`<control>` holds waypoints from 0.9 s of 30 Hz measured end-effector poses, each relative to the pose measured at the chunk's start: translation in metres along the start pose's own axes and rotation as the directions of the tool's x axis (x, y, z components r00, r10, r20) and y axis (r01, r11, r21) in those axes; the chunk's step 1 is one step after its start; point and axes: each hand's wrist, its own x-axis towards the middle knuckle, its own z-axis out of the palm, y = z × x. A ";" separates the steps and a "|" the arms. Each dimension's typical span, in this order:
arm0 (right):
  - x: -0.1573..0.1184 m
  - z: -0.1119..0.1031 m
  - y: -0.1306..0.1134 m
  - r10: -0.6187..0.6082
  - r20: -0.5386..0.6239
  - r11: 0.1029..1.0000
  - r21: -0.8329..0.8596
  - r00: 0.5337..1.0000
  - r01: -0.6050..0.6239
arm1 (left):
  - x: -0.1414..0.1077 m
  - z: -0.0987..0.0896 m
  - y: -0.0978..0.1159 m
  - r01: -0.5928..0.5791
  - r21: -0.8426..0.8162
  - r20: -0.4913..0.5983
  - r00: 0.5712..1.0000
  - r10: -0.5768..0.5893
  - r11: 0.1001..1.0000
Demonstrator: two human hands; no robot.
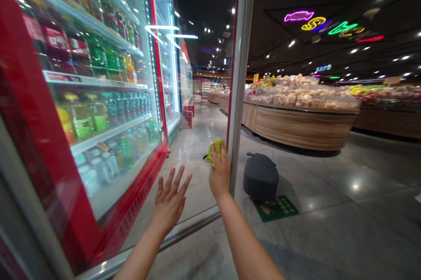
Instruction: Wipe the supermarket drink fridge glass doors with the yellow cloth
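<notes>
My right hand (219, 171) is shut on a crumpled yellow-green cloth (213, 152), pressing it against the glass door (197, 139) close to the door's upright metal frame (242, 73). My left hand (169, 199) is raised with its fingers spread apart and holds nothing. It sits flat at or very near the same glass, though the exact contact is hard to judge. Behind the glass, the lower part of the door's view shows the red-trimmed refrigerated cabinet (121, 223).
Shelves of bottled drinks (105, 109) fill the lit cabinet on the left. A dark grey rounded object (260, 177) stands on a green floor mat (276, 208). To the right is a curved wooden display bin (301, 124) piled with bagged goods. A polished aisle runs ahead.
</notes>
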 end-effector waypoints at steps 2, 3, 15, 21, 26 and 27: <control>-0.006 0.007 -0.001 0.014 0.023 0.999 0.032 1.000 -0.015 | -0.002 0.000 0.000 0.001 -0.010 0.019 1.000 -0.001 1.000; -0.018 0.011 0.003 0.049 0.021 0.998 0.038 0.999 -0.050 | -0.003 0.000 0.000 0.001 -0.013 0.030 1.000 -0.001 1.000; -0.091 0.050 -0.005 0.311 -0.033 0.945 0.113 0.950 -0.306 | -0.015 -0.003 -0.008 -0.026 0.016 0.100 0.995 0.024 1.000; -0.140 0.056 0.023 0.289 0.036 0.953 0.086 0.957 -0.291 | -0.034 -0.008 -0.021 -0.021 0.021 0.104 0.994 0.018 1.000; -0.132 0.074 -0.003 0.473 -0.036 0.871 0.171 0.880 -0.461 | -0.047 -0.016 -0.034 -0.014 0.042 0.123 0.992 0.009 0.999; -0.123 0.076 -0.015 0.433 -0.019 0.892 0.157 0.901 -0.425 | -0.049 -0.018 -0.037 -0.011 0.046 0.123 0.992 0.005 0.999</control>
